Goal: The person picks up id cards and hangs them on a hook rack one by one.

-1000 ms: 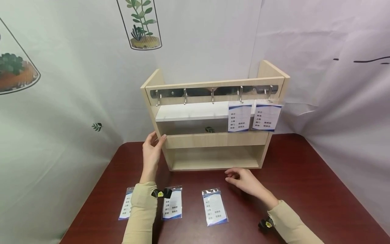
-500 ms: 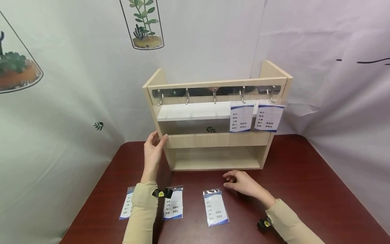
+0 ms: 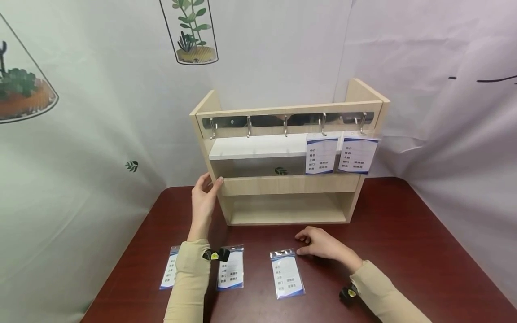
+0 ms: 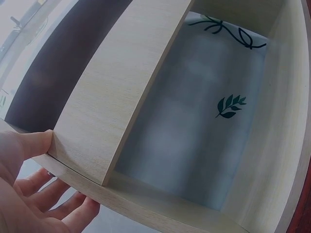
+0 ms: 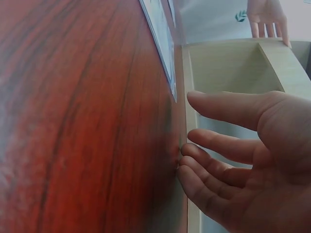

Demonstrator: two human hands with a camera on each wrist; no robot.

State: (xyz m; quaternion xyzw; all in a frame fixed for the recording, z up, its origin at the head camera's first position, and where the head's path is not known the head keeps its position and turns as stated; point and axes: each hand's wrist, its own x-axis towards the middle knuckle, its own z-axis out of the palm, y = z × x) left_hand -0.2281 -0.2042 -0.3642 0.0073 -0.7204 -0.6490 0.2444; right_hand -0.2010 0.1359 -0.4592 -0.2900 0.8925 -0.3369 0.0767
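A pale wooden rack (image 3: 291, 185) stands upright on a dark red table (image 3: 412, 251); take the rack's middle as the centre of a clock. At 8 o'clock, a person's left hand (image 3: 203, 197) grips the rack's side panel (image 3: 203, 148) between thumb and fingers, probably to keep the light frame from shifting. At 5 o'clock, the right hand (image 3: 321, 242) hangs low over the table, fingers loosely bent and holding nothing, just beside the nearest badge. Metal hooks (image 3: 249, 126) run along the top; two badges (image 3: 322, 156) hang at about 3 o'clock, one from each of the two rightmost hooks, while the hooks from 10 to 12 o'clock are bare. Three more lie flat in a row: a near badge (image 3: 287, 276) at 6 o'clock, a middle badge (image 3: 230, 269) at 7 and a far badge (image 3: 168, 269) towards 8, partly covered by the left sleeve (image 3: 187, 282). Their clear top strips point towards the rack, perhaps so the hanging end is handy. The left wrist view adds what the head view half hides: the thumb on the panel's front edge, the fingers along its outer face. The right wrist view reveals the right palm and the plain gap between thumb and fingers.
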